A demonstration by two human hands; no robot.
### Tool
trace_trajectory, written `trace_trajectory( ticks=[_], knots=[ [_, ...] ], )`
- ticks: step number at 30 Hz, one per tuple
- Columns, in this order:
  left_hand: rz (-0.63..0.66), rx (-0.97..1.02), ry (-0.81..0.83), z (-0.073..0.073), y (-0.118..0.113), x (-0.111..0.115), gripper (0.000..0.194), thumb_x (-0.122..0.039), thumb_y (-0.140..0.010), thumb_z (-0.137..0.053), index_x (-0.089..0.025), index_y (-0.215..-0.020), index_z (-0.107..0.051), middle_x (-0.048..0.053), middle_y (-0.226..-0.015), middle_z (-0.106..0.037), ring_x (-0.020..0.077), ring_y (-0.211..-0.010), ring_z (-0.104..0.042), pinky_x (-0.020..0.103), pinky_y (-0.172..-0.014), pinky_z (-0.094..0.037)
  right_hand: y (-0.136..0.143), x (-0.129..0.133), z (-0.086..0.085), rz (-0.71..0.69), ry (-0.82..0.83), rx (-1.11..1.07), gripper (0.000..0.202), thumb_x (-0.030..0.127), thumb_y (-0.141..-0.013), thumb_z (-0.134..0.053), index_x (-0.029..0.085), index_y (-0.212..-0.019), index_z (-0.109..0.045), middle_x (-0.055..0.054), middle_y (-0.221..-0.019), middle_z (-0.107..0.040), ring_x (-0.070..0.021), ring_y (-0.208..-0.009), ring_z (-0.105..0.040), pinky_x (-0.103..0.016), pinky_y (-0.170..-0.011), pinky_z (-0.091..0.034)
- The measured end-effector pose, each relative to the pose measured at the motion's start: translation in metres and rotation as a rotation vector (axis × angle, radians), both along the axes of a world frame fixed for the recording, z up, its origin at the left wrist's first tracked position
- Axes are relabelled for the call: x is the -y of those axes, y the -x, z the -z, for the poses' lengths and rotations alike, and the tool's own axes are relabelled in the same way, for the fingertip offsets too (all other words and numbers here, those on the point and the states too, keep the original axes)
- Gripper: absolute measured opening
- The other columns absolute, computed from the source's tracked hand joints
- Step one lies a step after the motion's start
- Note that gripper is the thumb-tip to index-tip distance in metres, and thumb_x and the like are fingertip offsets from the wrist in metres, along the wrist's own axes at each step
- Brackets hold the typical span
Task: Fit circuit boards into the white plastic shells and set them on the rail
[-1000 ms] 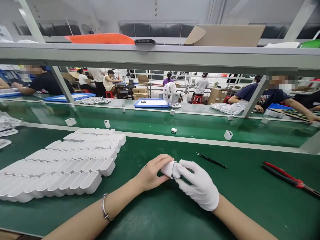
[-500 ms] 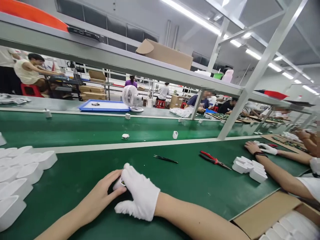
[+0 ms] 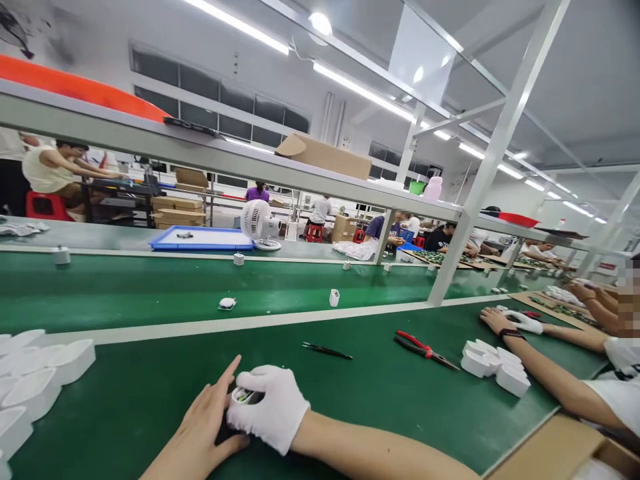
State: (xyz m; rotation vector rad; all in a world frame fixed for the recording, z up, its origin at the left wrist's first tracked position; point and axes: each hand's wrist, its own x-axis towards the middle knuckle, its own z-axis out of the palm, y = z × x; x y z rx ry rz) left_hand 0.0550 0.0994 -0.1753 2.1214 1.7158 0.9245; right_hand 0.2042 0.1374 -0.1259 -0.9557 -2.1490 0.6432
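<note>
In its white glove, my right hand [image 3: 273, 408] is closed round a small white plastic housing [image 3: 242, 395]. The housing's open end faces up and shows coloured parts inside, too small to make out. My bare left hand [image 3: 204, 420] rests just left of it, fingers stretched out and thumb apart; I cannot tell whether it touches the housing. Black tweezers [image 3: 327, 351] lie beyond my hands on the green bench. Long-nose pliers [image 3: 427, 349] with red and black handles lie farther right.
White housings stand in groups at left [image 3: 43, 387] and right [image 3: 513, 380]. Behind a pale strip, a green belt [image 3: 165, 300] carries several small white units. A co-worker's arms [image 3: 537, 360] reach in from the right, above a cardboard box [image 3: 550, 450]. A shelf post [image 3: 457, 247] rises beyond.
My left hand has let go of the housing, its fingers now straightened. My right hand has turned and now grips the housing. The belt's units have shifted left, and the view has tilted up.
</note>
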Motion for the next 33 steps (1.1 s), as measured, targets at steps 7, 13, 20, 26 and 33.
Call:
trace_trajectory(
  ticks=[7,13,20,26,33],
  knots=[
    [-0.544,-0.632,-0.192,-0.036,0.056,0.000,0.051,-0.029,-0.082,-0.041,-0.008,-0.126,-0.054,0.024,-0.138,-0.042,0.0482,-0.124,-0.039,0.069,-0.101,-0.018,0.020,-0.127,-0.035,0.399,-0.151,0.257,0.009,0.021,-0.079,-0.055,0.019,-0.074,-0.063,0.000,-0.079,-0.059,-0.0117,-0.072,-0.053,-0.023,-0.063,-0.039],
    [-0.759,-0.825,-0.193,-0.026,0.093,0.004,0.049,-0.024,-0.085,-0.037,-0.001,-0.125,-0.053,0.033,-0.129,-0.047,0.0508,-0.102,-0.054,0.067,-0.081,-0.038,0.037,-0.170,-0.042,0.575,-0.109,0.360,0.025,0.019,-0.081,-0.060,0.010,-0.104,-0.059,-0.018,-0.111,-0.056,-0.0281,-0.106,-0.052,-0.043,-0.085,-0.041],
    [-0.806,-0.878,-0.095,-0.026,0.099,0.002,0.051,-0.021,-0.086,-0.033,-0.004,-0.133,-0.046,0.033,-0.132,-0.044,0.0527,-0.109,-0.049,0.067,-0.080,-0.037,0.144,-0.142,-0.021,0.181,-0.265,0.380,0.074,0.048,-0.076,-0.063,0.032,-0.140,-0.030,-0.005,-0.152,-0.014,-0.0265,-0.134,-0.023,-0.039,-0.104,-0.027],
    [-1.062,-1.049,0.209,-0.051,0.096,0.000,0.049,-0.011,-0.087,-0.032,-0.010,-0.132,-0.048,0.033,-0.131,-0.045,0.0495,-0.112,-0.050,0.060,-0.090,-0.028,0.207,-0.146,0.003,0.157,-0.051,0.383,0.027,0.034,-0.091,-0.046,0.018,-0.107,-0.059,-0.009,-0.112,-0.058,-0.0220,-0.098,-0.057,-0.040,-0.083,-0.046],
    [-0.970,-0.927,0.126,-0.066,0.102,0.003,0.049,-0.001,-0.084,-0.024,-0.003,-0.115,-0.061,0.024,-0.107,-0.062,0.0397,-0.104,-0.054,0.062,-0.093,-0.024,0.202,-0.142,0.006,0.233,-0.019,0.263,0.025,0.025,-0.083,-0.056,0.016,-0.106,-0.059,-0.010,-0.113,-0.057,-0.0199,-0.099,-0.056,-0.034,-0.084,-0.045]
  ],
)
